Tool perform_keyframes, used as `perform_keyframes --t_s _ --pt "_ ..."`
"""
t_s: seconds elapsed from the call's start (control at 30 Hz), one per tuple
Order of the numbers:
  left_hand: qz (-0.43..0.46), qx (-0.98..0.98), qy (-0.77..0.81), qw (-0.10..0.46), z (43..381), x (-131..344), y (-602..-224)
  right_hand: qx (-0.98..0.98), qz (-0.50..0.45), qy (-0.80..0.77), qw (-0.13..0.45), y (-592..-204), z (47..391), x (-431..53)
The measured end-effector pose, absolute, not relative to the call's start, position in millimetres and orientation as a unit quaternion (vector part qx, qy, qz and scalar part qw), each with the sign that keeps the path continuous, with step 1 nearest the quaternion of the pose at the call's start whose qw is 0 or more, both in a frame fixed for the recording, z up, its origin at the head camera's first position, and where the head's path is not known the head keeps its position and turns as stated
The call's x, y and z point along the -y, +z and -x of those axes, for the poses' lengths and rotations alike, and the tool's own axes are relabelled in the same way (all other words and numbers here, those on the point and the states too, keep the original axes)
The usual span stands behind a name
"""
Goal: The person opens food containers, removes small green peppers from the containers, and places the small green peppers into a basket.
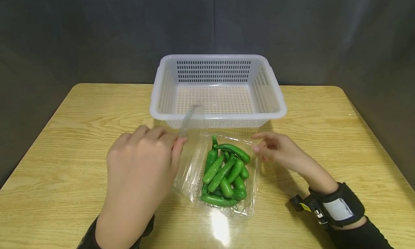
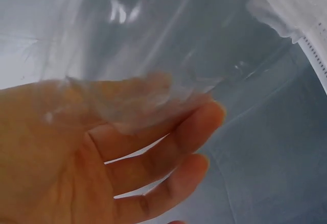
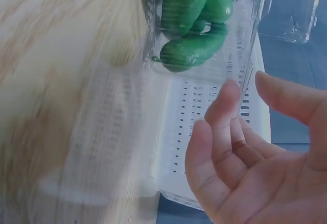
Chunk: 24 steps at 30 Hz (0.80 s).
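Note:
A clear plastic clamshell box [image 1: 254,191] lies on the table, filled with small green vegetables [image 1: 223,173]. Some look bumpy like little cucumbers, others smooth and tapered like green peppers. Its transparent lid [image 1: 188,166] is hinged up on the left side. My left hand [image 1: 142,162] pinches the lid's edge between thumb and forefinger; in the left wrist view the lid's film [image 2: 138,45] covers part of the fingers. My right hand [image 1: 279,150] is at the box's far right corner, loosely bent fingers and thumb right at the rim, with a gap between their tips.
Behind the box stands a white perforated plastic basket [image 1: 218,116] on the wooden table [image 1: 87,133]. Dark cloth [image 1: 129,36] hangs behind the table. A black strap with a small device [image 1: 337,207] is around my right wrist.

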<state>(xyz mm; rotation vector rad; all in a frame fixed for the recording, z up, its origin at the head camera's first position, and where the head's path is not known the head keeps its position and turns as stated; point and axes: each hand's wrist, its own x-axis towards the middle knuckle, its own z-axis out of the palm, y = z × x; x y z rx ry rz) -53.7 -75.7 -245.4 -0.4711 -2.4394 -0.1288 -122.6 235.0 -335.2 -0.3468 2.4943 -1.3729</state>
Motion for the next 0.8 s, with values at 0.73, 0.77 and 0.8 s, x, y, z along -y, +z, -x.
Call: perform_keyframes --t_s 0.73,0.77,0.8 --pt "0.127 0.940 -0.115 0.294 38 111 -264 -0.860 0.117 -0.487 0.099 -338 124 -236" --pt "0.124 0.942 -0.116 0.290 37 113 -266 -0.861 0.118 -0.486 0.095 -339 124 -235" --pt "0.121 0.943 -0.117 0.286 37 116 -267 -0.860 0.120 -0.487 0.091 -339 124 -235"
